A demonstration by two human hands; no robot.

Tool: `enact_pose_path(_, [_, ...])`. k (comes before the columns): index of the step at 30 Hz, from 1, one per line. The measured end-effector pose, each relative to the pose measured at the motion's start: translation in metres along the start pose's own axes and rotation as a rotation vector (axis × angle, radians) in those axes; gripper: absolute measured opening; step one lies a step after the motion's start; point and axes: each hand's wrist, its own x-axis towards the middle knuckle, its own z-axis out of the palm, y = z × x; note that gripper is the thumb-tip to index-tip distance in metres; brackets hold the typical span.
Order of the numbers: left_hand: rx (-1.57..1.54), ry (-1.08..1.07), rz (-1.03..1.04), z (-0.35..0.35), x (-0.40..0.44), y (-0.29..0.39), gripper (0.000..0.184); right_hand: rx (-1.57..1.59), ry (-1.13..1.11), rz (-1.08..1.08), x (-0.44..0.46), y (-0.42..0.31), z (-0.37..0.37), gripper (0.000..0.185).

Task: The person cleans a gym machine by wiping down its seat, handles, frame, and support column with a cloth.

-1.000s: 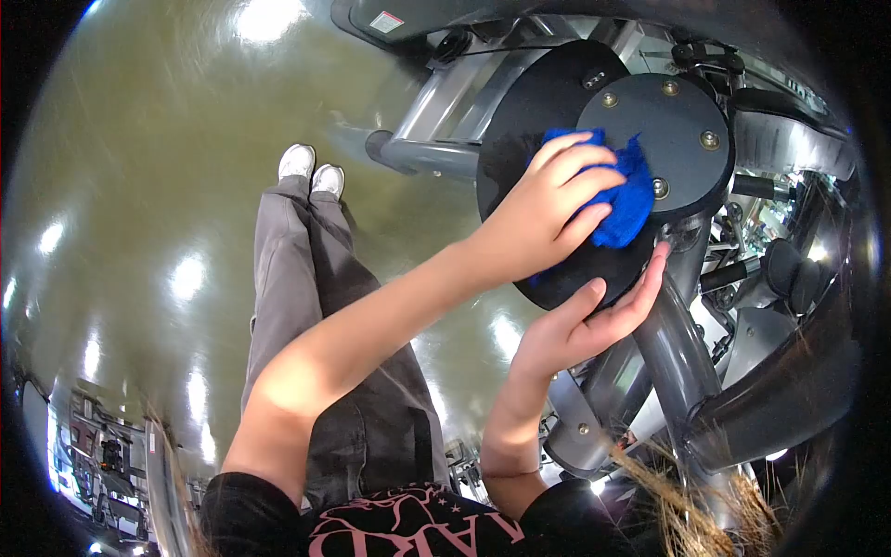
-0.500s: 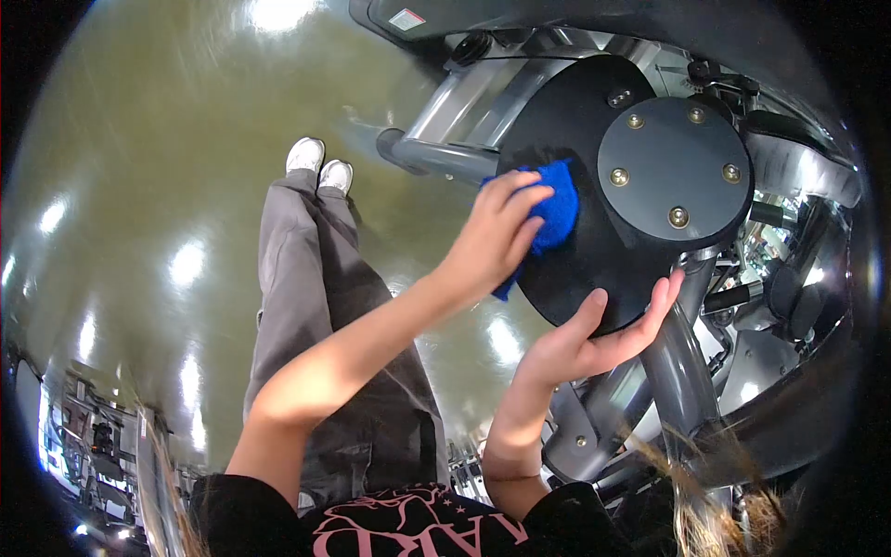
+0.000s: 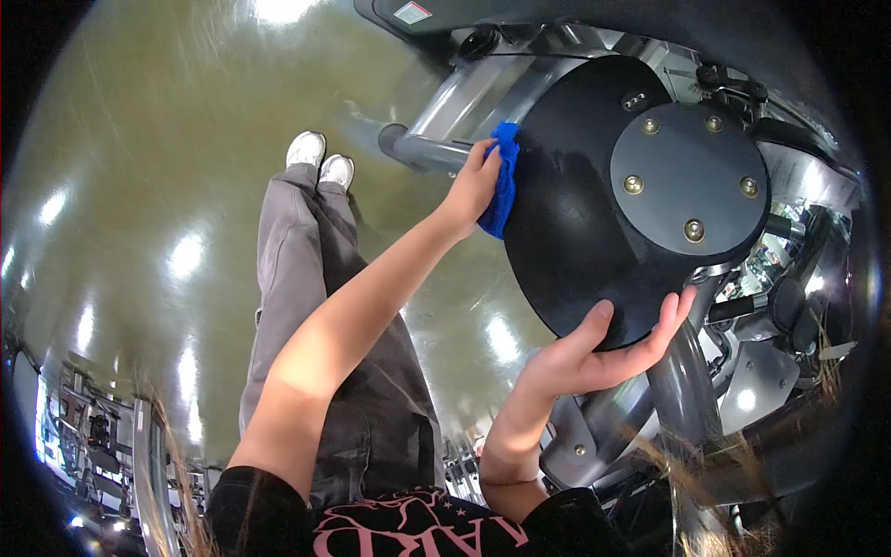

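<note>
My left hand grips a crumpled blue cloth against the left edge of a large black rounded cover on a gym machine. A grey round plate with several brass-coloured bolts is fixed to that cover. Below it, my right hand cups the bottom rim. Its thumb lies on the near face and its fingers stretch along the lower edge. Part of the cloth is hidden behind my left fingers.
Grey metal tubes of the machine run below the cover, and a horizontal tube ends at its left. A dark panel overhangs the top. My white shoes stand on the shiny olive floor. More gym equipment is at lower left.
My left hand has slid the cloth from the cover's face left and up to its outer edge. The cover appears slightly farther right and lower; my right hand stays on its rim.
</note>
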Motion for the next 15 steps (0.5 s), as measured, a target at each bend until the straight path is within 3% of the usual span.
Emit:
enact_pose_path(3, [-0.227, 0.089, -0.068, 0.008, -0.010, -0.005, 0.033, -0.054, -0.086, -0.031, 0.001, 0.002, -0.007, 0.044])
enact_pose_path(6, [-0.287, 0.096, -0.060, 0.008, -0.026, -0.015, 0.033, -0.017, -0.067, -0.043, 0.002, 0.004, -0.006, 0.045])
enact_pose_path(15, [-0.408, 0.097, -0.341, 0.036, -0.141, 0.010, 0.037, -0.036, -0.006, -0.046, 0.001, 0.001, -0.002, 0.047])
